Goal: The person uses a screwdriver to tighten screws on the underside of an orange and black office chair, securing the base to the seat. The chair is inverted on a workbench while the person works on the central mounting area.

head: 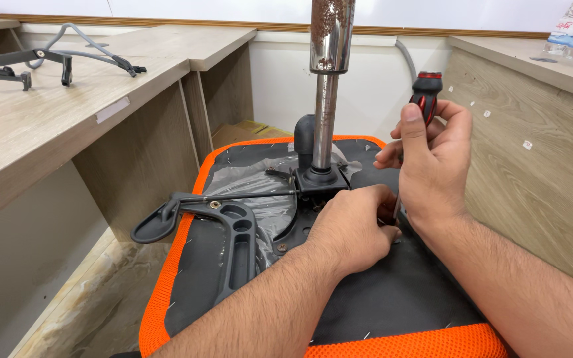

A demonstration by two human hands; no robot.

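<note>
— What's the right hand [432,156] doing?

— It's wrapped tight round a screwdriver [424,99] with a red and black handle, held upright. The shaft runs straight down behind the left hand and its tip is hidden there.

— And the left hand [353,229]?

— It lies knuckles up on the underside of the seat [392,298], fingers curled together at the foot of the shaft. Whether they pinch a screw or the shaft itself I cannot tell; the spot is covered.

— Where does the seat lie?

— Upside down in front of the person, black underneath with an orange mesh edge, between a table [48,119] on the left and a wooden panel on the right.

— What is fixed to it?

— A black plate [300,222] in the middle, partly over clear plastic wrap. A chrome column [326,99], spotted with rust, stands upright out of it. A thin lever [247,195] runs left from the plate, and a black armrest bracket [223,232] lies on the seat's left part, its paddle end past the orange edge.

— Anything on the table?

— A grey frame part [67,56] lies at the far end, well apart from both hands.
</note>
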